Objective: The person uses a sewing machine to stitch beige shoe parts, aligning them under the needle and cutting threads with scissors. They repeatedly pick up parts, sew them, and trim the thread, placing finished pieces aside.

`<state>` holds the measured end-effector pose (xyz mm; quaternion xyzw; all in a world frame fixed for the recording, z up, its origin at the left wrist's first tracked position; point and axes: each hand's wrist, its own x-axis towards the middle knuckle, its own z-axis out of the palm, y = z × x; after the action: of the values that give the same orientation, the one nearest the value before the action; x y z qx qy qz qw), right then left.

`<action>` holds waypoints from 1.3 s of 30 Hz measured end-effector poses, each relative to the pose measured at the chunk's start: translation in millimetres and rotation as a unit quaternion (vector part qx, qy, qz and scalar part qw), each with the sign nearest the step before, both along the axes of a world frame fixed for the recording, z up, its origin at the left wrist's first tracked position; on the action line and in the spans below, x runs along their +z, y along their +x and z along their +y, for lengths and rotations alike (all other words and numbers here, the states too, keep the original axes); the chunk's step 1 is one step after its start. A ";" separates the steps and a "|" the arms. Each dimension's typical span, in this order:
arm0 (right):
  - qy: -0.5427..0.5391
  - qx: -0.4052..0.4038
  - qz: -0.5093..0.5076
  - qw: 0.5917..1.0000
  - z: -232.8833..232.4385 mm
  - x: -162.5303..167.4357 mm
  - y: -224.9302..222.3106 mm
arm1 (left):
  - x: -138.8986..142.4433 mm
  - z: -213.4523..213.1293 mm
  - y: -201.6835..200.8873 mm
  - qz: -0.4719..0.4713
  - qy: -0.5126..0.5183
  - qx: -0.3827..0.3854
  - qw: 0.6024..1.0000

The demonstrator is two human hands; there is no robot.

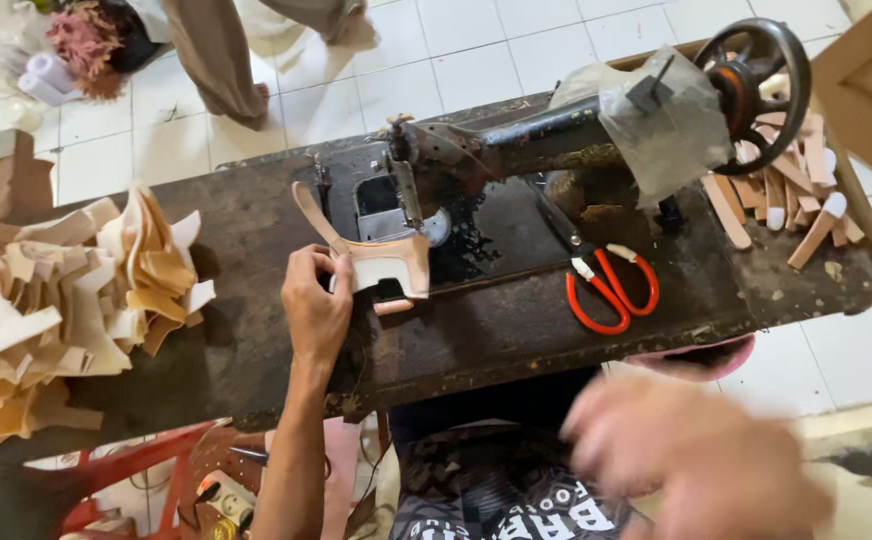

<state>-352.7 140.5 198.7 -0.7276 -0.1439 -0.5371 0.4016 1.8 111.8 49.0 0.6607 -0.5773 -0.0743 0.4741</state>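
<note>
Blurred right hand (pixel 696 465), grip indiscernible, hangs nearest; left hand (pixel 316 305) pinches the tan leather piece (pixel 386 265) beneath the sewing machine's needle (pixel 406 190). One-handed hold risks skewing.

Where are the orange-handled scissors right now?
In the head view, the scissors lie on the dark sewing table, right of centre near its front edge, just below the sewing machine arm and to the right of the tan leather piece.

Bright even daylight, soft shadows; right hand (pixel 701 455) motion-blurred.
</note>
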 end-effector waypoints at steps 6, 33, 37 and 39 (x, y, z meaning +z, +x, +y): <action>0.021 0.053 -0.007 0.998 4.1 22.0 34.6 | 0.7 -6.8 -3.7 0.040 0.017 0.010 0.999; 0.154 -0.306 0.421 0.839 -116.5 -142.4 5.3 | -32.0 -18.8 -37.7 -0.222 -0.034 -0.203 0.953; 0.128 -0.326 0.414 0.840 -126.9 -152.4 24.7 | -29.9 -19.3 -38.8 -0.195 -0.020 -0.202 0.960; 0.110 -0.318 0.400 0.852 -130.8 -155.1 33.5 | -28.1 -25.3 -39.0 -0.189 -0.034 -0.199 0.961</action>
<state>-319.2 9.7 43.6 -0.8370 0.3284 -0.3100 0.3090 -37.2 86.5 20.8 0.5184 -0.7781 -0.0211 0.3542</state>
